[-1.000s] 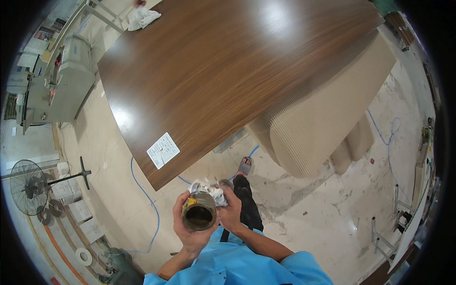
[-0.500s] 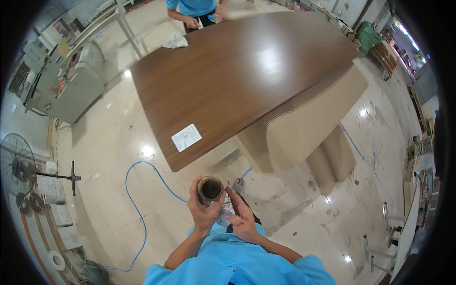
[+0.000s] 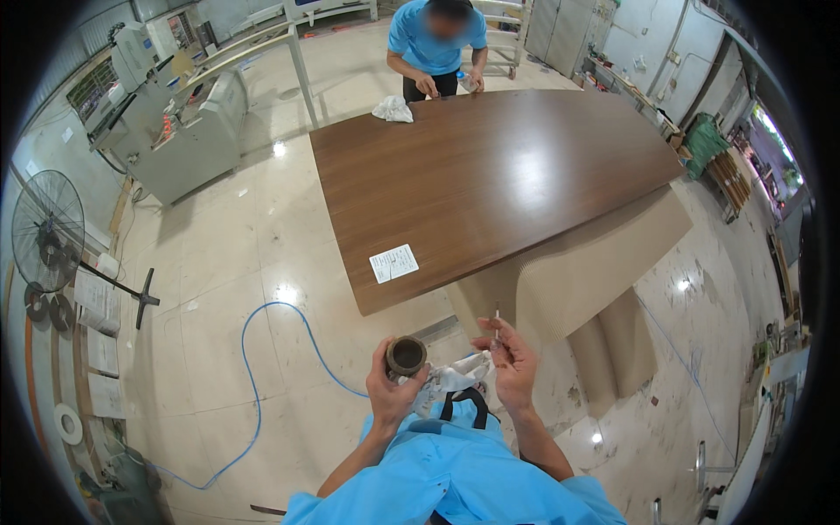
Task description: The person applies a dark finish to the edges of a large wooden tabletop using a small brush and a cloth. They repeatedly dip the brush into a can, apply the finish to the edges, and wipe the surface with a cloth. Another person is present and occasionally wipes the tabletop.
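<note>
My left hand [image 3: 394, 394] is wrapped round a small open jar [image 3: 407, 353], tilted so that its brown-grey inside shows. To its right, my right hand [image 3: 512, 366] pinches a thin stick-like tool [image 3: 497, 325], pointing up; its exact kind is too small to make out. A stained white rag [image 3: 457, 374] hangs between the hands, and I cannot tell which one holds it. Beyond both hands stands a large brown wooden tabletop [image 3: 472, 184], with a white printed card [image 3: 394, 263] on its near left corner.
Across the tabletop a co-worker in a blue shirt [image 3: 435, 39] bends over the far edge, near a crumpled white cloth [image 3: 393, 109]. Ribbed beige bases [image 3: 586, 262] stand under the top. A blue hose [image 3: 254, 385] curves over the floor. At left stand a fan [image 3: 48, 229] and a grey machine [image 3: 197, 131].
My right hand has moved away from the jar to the right, lifting the thin tool upright. More of the rag shows. The view has tilted up, bringing more of the co-worker into sight.
</note>
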`<move>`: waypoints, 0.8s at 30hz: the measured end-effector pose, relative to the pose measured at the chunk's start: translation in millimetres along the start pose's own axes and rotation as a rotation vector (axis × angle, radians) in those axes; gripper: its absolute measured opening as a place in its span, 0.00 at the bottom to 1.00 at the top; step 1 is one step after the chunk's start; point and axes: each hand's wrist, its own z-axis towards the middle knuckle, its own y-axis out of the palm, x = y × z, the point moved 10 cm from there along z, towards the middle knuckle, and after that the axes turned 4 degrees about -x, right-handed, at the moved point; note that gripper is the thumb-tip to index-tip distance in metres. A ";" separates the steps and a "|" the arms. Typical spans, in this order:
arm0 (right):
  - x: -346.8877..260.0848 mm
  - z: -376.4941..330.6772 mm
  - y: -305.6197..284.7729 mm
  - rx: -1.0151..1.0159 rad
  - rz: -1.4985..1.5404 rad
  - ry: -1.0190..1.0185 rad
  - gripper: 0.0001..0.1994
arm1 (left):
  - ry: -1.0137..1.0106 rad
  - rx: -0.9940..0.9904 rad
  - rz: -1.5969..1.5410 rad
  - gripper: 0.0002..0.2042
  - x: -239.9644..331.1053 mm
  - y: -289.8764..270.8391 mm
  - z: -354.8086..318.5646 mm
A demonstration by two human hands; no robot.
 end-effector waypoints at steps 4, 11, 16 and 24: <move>-1.8 14.4 6.6 -0.100 -0.087 -0.069 0.11 | -0.022 0.008 -0.043 0.34 -5.8 10.8 4.4; 48.1 27.0 9.6 -0.325 0.196 0.305 0.08 | -0.135 -0.242 -0.156 0.36 4.2 47.0 6.1; 76.1 26.2 76.2 -0.506 0.296 0.420 0.08 | -0.052 -0.350 -0.188 0.36 24.5 24.4 11.9; 117.2 23.7 225.1 -0.723 0.303 0.558 0.08 | -0.181 -0.225 -0.212 0.41 18.6 -101.9 31.5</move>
